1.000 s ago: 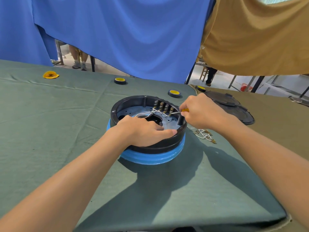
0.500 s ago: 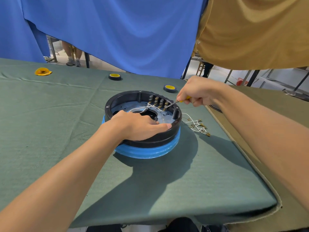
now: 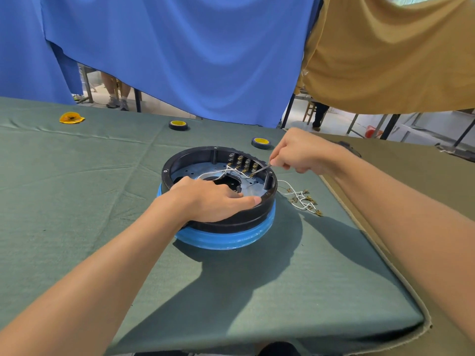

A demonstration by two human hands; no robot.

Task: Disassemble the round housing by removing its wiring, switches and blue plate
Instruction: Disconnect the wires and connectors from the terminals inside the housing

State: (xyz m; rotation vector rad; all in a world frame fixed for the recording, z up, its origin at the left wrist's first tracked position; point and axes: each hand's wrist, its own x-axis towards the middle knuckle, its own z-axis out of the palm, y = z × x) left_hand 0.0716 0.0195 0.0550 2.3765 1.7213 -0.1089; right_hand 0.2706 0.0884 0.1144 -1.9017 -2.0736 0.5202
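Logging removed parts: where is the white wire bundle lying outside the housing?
In the head view, the white wire bundle lies on the green cloth just right of the round housing, below the right hand in frame.

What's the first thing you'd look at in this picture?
The big round housing, black on a blue base, sits mid-table on the green cloth. The left hand holds its near rim while the right hand pokes a thin tool at the brass terminals inside. A loose bunch of white wires lies just right of it.
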